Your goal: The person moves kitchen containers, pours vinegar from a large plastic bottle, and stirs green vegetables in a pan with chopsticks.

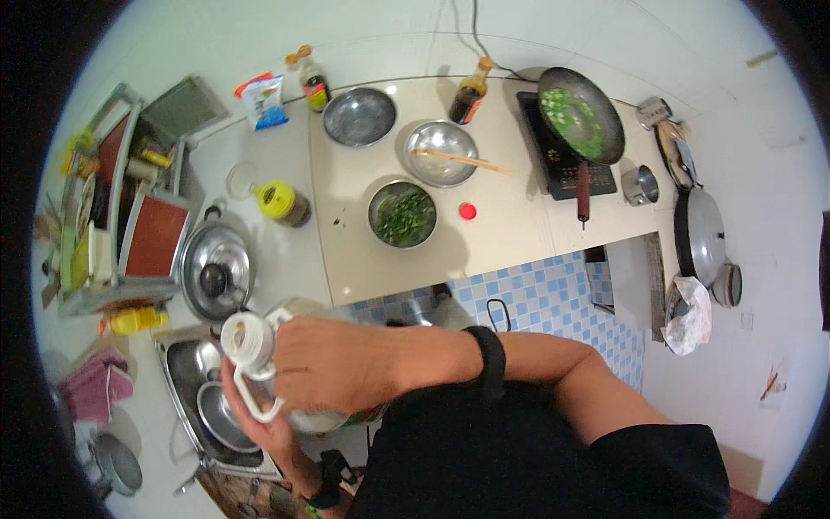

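Note:
A large translucent plastic jug with a white threaded neck (248, 340) and a white carry handle (256, 399) is held at the left, in front of the sink. My right hand (331, 363) reaches across from the right and grips it beside the neck; the fingers are mostly hidden behind the back of the hand. Around the neck and handle from the other side is my left hand (275, 431), partly covered by the handle. Most of the jug's body is hidden under my hands and arm.
The counter bears a steel bowl of chopped greens (403, 217), a bowl with chopsticks (441, 156), a red cap (467, 211) and sauce bottles. A frying pan (580, 117) with green food is on the induction cooker (557, 175). A steel wok (216, 272) adjoins the sink (175, 363).

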A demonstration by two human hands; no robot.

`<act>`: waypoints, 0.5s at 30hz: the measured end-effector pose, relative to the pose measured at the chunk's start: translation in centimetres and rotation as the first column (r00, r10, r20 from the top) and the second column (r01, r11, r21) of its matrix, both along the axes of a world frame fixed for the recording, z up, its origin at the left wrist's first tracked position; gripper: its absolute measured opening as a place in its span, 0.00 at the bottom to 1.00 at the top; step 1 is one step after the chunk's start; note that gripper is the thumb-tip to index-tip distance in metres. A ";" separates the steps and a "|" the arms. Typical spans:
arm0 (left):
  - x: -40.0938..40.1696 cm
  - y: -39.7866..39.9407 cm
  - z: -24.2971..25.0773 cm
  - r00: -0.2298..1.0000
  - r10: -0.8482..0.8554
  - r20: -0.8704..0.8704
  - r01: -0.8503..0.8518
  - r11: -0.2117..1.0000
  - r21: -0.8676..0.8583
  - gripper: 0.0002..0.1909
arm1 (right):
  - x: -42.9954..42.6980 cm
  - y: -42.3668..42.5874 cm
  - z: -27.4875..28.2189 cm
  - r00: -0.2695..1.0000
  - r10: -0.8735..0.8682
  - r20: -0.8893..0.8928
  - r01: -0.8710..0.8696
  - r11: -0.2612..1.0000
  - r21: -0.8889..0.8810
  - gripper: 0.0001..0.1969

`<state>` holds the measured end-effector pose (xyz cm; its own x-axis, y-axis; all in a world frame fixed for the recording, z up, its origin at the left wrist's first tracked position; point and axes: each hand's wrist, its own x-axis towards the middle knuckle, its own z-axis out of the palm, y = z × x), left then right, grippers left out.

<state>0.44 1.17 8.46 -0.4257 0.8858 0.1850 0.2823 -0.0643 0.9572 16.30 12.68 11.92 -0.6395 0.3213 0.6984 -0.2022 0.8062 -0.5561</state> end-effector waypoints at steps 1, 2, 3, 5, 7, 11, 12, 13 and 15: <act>0.3 -0.4 0.2 0.999 -0.033 -0.019 0.033 0.999 -0.032 0.33 | 0.1 0.0 -0.2 1.000 0.024 -0.012 -0.024 1.000 -0.014 0.06; 0.3 -0.8 0.4 0.988 -0.061 -0.140 0.050 0.995 -0.081 0.31 | 0.4 0.1 -0.4 1.000 0.023 -0.005 -0.023 1.000 -0.007 0.06; 1.0 -0.6 1.0 0.926 -0.065 -0.372 0.042 0.997 -0.069 0.31 | 0.7 0.0 -0.8 1.000 0.025 0.003 -0.025 1.000 -0.011 0.06; 3.8 -0.4 2.3 0.858 0.021 -0.513 -0.066 0.995 -0.070 0.31 | 1.8 -0.5 -1.1 1.000 0.000 -0.012 -0.001 0.996 -0.087 0.06; 6.4 -0.7 1.8 0.913 0.103 -0.396 -0.124 0.992 -0.027 0.31 | 2.9 -1.0 -2.1 0.994 -0.080 0.076 0.086 0.992 -0.093 0.07; 11.6 -2.6 0.2 0.831 0.390 -0.397 -0.398 0.915 0.067 0.13 | 5.1 -2.3 -3.7 0.999 -0.026 0.047 0.032 0.991 -0.127 0.07; 12.9 -3.5 0.2 0.895 0.362 -0.261 -0.391 0.918 -0.067 0.09 | 5.8 -2.6 -4.1 0.999 -0.007 0.040 0.013 0.990 -0.142 0.07; 14.2 -4.0 0.3 0.931 0.347 -0.111 -0.363 0.911 -0.196 0.10 | 6.5 -2.9 -4.4 0.998 0.003 0.067 0.005 0.992 -0.123 0.07; 18.3 -2.7 -0.1 0.813 0.498 0.301 -0.422 0.861 -0.284 0.19 | 8.1 -3.6 -5.1 0.995 0.039 0.087 -0.029 0.994 -0.109 0.06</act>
<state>18.75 -1.55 8.35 -0.7942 0.5697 -0.2114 -0.1265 0.1852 0.9745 24.39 9.07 6.80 -0.7091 0.3687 0.6010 -0.1746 0.7341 -0.6562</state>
